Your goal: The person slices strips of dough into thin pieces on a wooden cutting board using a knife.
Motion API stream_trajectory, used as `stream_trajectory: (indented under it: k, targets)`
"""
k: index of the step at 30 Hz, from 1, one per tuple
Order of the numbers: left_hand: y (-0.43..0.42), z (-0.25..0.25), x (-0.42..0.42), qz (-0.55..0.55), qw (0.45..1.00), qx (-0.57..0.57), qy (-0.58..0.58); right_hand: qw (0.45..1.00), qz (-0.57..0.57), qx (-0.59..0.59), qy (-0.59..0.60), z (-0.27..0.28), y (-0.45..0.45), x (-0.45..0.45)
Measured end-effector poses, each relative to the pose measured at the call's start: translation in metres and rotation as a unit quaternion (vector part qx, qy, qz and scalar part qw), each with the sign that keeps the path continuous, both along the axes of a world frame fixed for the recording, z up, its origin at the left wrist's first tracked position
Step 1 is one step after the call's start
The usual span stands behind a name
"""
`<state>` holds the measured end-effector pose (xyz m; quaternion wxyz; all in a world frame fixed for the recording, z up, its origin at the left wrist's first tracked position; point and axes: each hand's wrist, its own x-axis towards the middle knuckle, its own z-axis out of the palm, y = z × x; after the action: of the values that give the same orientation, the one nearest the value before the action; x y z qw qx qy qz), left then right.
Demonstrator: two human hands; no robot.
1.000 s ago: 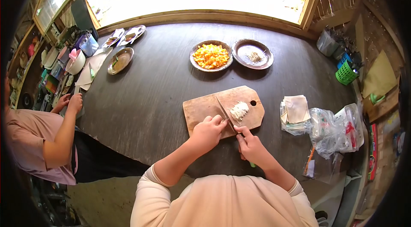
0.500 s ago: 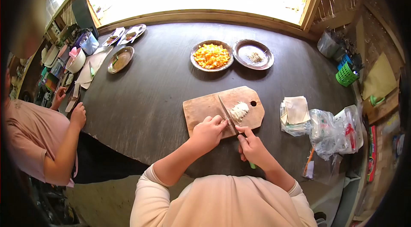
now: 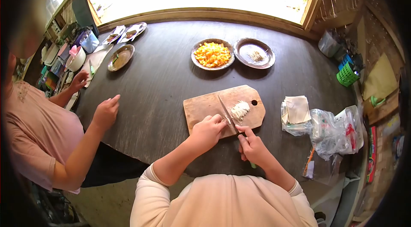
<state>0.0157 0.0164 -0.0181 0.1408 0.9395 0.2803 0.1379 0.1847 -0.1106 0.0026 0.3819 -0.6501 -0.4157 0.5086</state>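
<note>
Dark, streaky table [image 3: 150, 94] spreading wide; right hand [image 3: 249, 143] gripping slim knife [image 3: 225, 110]; left hand [image 3: 207, 130] bunching beside it, hold unclear; wooden board [image 3: 198, 109] lying beneath left fingers, stringy white heap [image 3: 240, 109] sitting beyond right fingers.

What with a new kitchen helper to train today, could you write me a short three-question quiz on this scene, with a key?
1. Multiple choice: what does the camera wearer's right hand hold?
a) a spoon
b) a knife
c) a cup
2. True or false: the green basket stands at the left end of the table.
3. Fill in the gap: the pile of white shreds lies on the wooden ____.

Key:
1. b
2. False; it stands at the right end.
3. cutting board
</note>
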Motion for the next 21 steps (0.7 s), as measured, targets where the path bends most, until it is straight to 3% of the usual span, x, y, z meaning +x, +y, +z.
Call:
stream_trajectory:
  k: [21]
  targets:
    - [-0.0010, -0.0028, -0.0024, -0.007, 0.999, -0.038, -0.026, 0.999, 0.011, 0.024, -0.038, -0.0031, -0.0015, 0.0018]
